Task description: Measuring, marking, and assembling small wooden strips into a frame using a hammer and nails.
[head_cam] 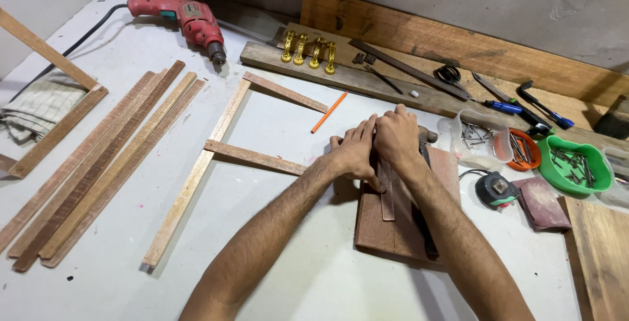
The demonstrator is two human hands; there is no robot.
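My left hand point(356, 152) and my right hand point(397, 136) are pressed together over the top end of a narrow wooden strip point(388, 198). The strip lies lengthwise on a reddish-brown wooden block point(383, 230). My right hand curls over the strip's far end, with the metal head of a tool, perhaps a hammer point(427, 135), showing just behind it. My left hand's fingers lie against the right hand and touch the strip. What sits under the hands is hidden.
An F-shaped frame of wooden slats point(196, 170) lies left, with several loose slats point(98, 164) beyond. A red drill point(190, 21), gold handles point(309, 51), orange pencil point(329, 112), scissors point(449, 75), nail containers point(576, 164), tape measure point(496, 188) and sanding block point(541, 204) surround the work.
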